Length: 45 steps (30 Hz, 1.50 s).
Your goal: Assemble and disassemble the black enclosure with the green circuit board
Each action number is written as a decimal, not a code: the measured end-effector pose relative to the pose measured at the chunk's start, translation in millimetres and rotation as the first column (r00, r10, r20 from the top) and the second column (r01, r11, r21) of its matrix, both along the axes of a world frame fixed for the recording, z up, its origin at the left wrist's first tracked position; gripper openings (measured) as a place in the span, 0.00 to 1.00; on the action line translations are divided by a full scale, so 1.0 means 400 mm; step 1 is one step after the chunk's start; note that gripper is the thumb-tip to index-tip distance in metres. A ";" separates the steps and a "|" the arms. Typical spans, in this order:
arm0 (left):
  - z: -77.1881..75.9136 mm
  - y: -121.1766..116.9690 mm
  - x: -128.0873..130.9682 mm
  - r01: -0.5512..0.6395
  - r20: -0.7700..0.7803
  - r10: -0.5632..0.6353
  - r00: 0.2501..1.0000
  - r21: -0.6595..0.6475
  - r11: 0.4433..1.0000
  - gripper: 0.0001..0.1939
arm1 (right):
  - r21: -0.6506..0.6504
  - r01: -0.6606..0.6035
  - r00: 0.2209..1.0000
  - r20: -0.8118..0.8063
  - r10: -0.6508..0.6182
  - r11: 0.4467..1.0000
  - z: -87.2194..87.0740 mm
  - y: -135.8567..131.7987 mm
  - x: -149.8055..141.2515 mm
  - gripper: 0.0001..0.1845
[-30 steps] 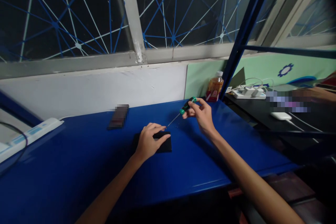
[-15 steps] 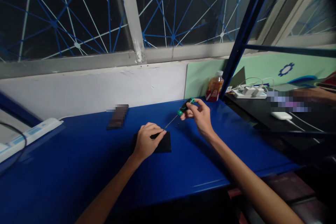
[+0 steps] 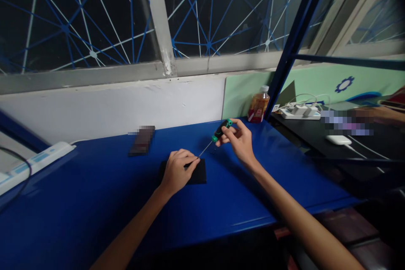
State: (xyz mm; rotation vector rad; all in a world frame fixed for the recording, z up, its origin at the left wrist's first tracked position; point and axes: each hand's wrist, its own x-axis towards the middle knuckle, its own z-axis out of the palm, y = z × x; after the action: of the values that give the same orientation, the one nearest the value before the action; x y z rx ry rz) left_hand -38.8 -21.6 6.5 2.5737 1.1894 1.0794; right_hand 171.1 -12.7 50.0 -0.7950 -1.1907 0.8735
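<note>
My right hand (image 3: 239, 140) grips a screwdriver (image 3: 222, 130) by its green and black handle. The thin metal shaft slants down to the left and ends at the fingertips of my left hand (image 3: 179, 169). Thumb and index finger of that hand are pinched together at the tip; whether they hold the shaft's end or something small there, I cannot make out. Beneath my left hand lies a flat black rectangular object (image 3: 199, 173), partly covered by it. A few tiny dark bits (image 3: 214, 150) lie on the blue table (image 3: 221, 202) below the screwdriver.
A dark, partly blurred flat object (image 3: 142, 141) lies behind my left hand. At the left edge is a white power strip (image 3: 47, 164). A drink bottle (image 3: 259, 104) stands at the back right by a blue post (image 3: 292, 46). Another person's hand (image 3: 376, 114) shows over a black table (image 3: 316, 135).
My right hand and the screwdriver handle have shifted slightly left. The left hand stays pinched at the tip in nearly the same spot.
</note>
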 end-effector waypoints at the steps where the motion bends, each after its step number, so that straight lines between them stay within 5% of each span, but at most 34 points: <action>1: -0.002 0.000 0.000 0.000 -0.006 0.000 1.000 0.001 1.000 0.09 | 0.013 0.000 1.000 0.013 0.000 1.000 0.000 -0.001 -0.001 0.16; 11: 0.009 -0.002 -0.008 0.000 -0.110 -0.005 0.994 -0.049 0.999 0.10 | 0.031 0.013 1.000 0.015 -0.014 0.999 -0.004 -0.004 0.007 0.16; 16: 0.017 -0.008 -0.020 0.109 -0.234 -0.135 0.963 -0.123 0.986 0.40 | 0.025 0.096 0.995 0.008 -0.096 0.995 -0.005 0.006 0.023 0.16; 18: 0.013 -0.010 -0.020 0.140 -0.267 -0.173 0.948 -0.139 0.980 0.44 | 0.025 0.117 0.993 0.004 -0.117 0.993 -0.004 0.010 0.031 0.15; 23: 0.010 -0.010 -0.015 0.116 -0.189 -0.143 0.972 -0.147 0.982 0.41 | 0.036 0.146 0.989 -0.023 -0.145 0.989 0.000 0.015 0.046 0.15; 33: 0.076 -0.014 -0.043 0.074 0.180 -0.042 0.983 -0.173 0.982 0.39 | 0.051 0.232 0.972 -0.045 -0.230 0.971 0.014 0.003 0.042 0.16; 45: 0.082 -0.021 -0.035 0.091 0.187 -0.059 0.981 -0.167 0.982 0.36 | 0.051 0.213 0.977 -0.019 -0.212 0.976 0.010 -0.004 0.026 0.15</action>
State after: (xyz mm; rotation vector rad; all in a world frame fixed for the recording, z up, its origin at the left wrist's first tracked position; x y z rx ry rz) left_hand -52.7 -29.9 39.3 2.3142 1.0815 1.1121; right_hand 181.6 -14.3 53.8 -0.8551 -1.0903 0.6675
